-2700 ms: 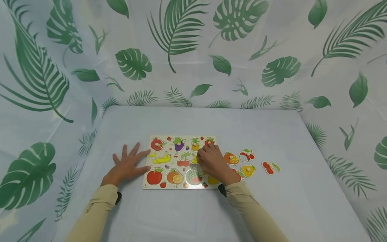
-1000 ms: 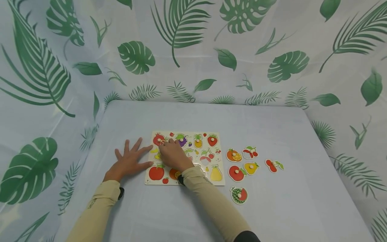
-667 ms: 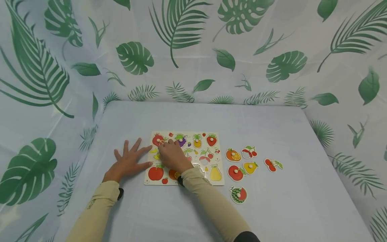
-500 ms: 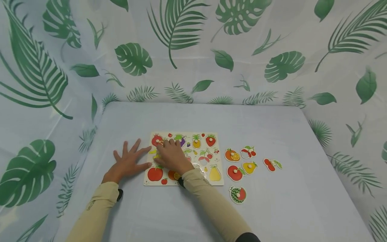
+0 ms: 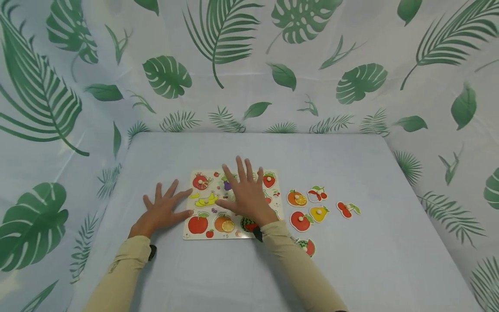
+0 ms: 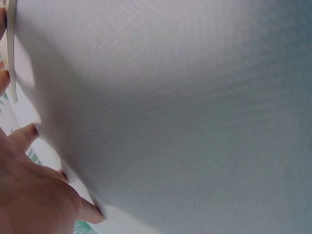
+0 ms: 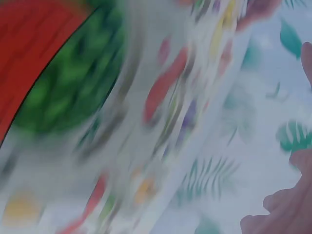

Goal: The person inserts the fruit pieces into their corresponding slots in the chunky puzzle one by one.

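A wooden fruit puzzle board point(image 5: 218, 236) lies on the white-covered table. My left hand point(image 5: 160, 214) rests at its left edge, fingers spread, with thumb and forefinger at the board. In the left wrist view, the left hand point(image 6: 34, 190) lies beside the board's rim point(image 6: 11, 48). Over the board's middle and right is my right hand point(image 5: 251, 197), its fingers straight and spread, holding nothing; it covers several recesses. The banana piece point(image 5: 208, 200) sits in the board's banana place. Pomegranate point(image 5: 200, 182) and strawberry point(image 5: 269, 180) pieces are in the top row. The right wrist view is blurred.
Right of the board lie loose knobbed pieces: an orange point(image 5: 297, 198), a red fruit with leaves point(image 5: 317, 194), a round red fruit point(image 5: 300, 221), a pear point(image 5: 319, 214), cherries point(image 5: 346, 210) and a watermelon point(image 5: 308, 247). Leaf-printed cloth walls point(image 5: 249, 86) surround the table.
My right hand has let go of the banana piece, now in its place, lifted off the board's left part, moved right and spread its fingers. My left hand stays put.
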The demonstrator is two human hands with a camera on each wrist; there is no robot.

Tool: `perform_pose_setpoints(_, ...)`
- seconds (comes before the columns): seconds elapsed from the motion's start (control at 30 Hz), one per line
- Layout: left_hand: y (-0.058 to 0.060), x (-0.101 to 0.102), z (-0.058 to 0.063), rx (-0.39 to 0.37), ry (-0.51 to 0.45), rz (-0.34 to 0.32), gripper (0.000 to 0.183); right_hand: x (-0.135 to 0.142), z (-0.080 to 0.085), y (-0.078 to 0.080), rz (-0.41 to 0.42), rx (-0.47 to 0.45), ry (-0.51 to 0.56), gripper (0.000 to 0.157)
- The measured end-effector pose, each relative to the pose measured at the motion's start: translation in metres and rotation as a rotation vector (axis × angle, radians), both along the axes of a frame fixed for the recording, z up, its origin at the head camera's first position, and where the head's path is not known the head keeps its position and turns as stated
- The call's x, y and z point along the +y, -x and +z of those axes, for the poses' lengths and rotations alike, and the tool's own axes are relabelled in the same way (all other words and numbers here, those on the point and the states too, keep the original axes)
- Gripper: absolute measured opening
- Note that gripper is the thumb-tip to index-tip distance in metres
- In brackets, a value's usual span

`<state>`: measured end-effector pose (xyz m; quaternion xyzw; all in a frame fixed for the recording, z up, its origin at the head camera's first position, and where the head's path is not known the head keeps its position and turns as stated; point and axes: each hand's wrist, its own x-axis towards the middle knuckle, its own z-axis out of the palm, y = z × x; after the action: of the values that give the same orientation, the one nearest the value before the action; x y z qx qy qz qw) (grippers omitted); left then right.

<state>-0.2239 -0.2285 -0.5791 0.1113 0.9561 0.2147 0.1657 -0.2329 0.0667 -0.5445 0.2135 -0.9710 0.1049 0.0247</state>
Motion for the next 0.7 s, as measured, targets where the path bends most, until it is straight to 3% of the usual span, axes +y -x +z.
perform_pose_setpoints(0.23, -0.002, 0.0, 0.001, 0.012, -0.014, 0.004, 0.082, 0.066, 0.008, -0.009, -0.134, 0.0, 0.083, 0.11)
perform_pose_setpoints(0.43, -0.002, -0.001, 0.0, 0.027, -0.019, 0.007, 0.082, 0.119, 0.004, -0.021, -0.253, -0.003, 0.077, 0.111)
perform_pose_setpoints(0.7, -0.002, 0.0, 0.002, 0.021, -0.03, 0.013, 0.083, 0.172, 0.01, -0.034, -0.333, -0.018, 0.074, 0.109)
